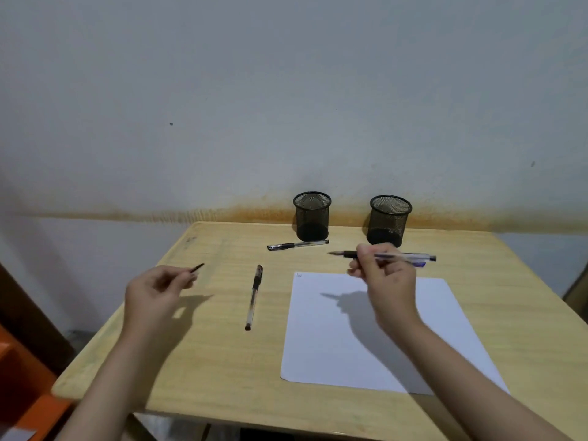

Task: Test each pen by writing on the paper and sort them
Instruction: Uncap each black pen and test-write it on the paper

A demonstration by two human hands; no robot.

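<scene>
Clear plastic pen with the tip uncapped is sitting in the right hand, fingers curled round the barrel near its black grip, nib pointing left and the pen lying roughly level. That hand is hovering over the far edge of the paper, not touching it. Left hand is pinching the black cap between fingertips, held up over the left side of the table, well apart from the other hand.

Paper is lying on the right half of the table, its near edge close to the table's near edge, with a tiny scribble in its far left corner. Another capped pen is lying on bare wood between the left hand and the paper's left edge, running near-to-far. A third pen is lying crosswise closer to the far edge, just in front of the left mesh cup. The right mesh cup is standing beside it along the far edge, against the wall. Something blue is peeking out behind the held pen, can't tell what.
</scene>
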